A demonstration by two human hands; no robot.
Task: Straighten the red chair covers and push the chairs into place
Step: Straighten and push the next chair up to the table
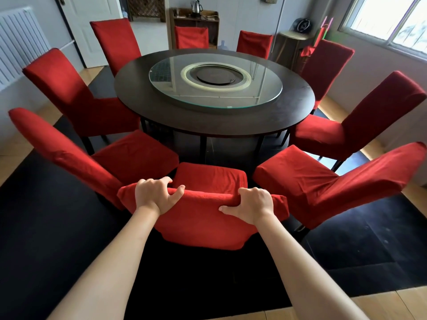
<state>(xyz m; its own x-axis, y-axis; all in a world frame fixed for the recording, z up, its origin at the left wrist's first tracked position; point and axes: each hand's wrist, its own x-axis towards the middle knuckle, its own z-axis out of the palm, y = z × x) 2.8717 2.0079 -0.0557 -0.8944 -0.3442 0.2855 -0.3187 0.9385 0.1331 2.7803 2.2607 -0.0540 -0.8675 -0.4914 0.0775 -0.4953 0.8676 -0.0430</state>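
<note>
A chair in a red cover (203, 218) stands right in front of me, its back toward me and its seat pointing at the round dark table (215, 121). My left hand (156, 195) grips the top left of the chair back, fingers curled over the edge. My right hand (250, 205) grips the top right of the same back, thumb on the near side. The seat's front edge stops short of the table rim. Several more red-covered chairs ring the table.
Close on the left stands a red chair (99, 162), and another red chair (323, 188) crowds in on the right. A glass turntable (265, 88) lies on the table. Black mat (46, 239) covers the floor. A radiator (18, 42) hangs far left, a shelf with a kettle (196, 6) at the back.
</note>
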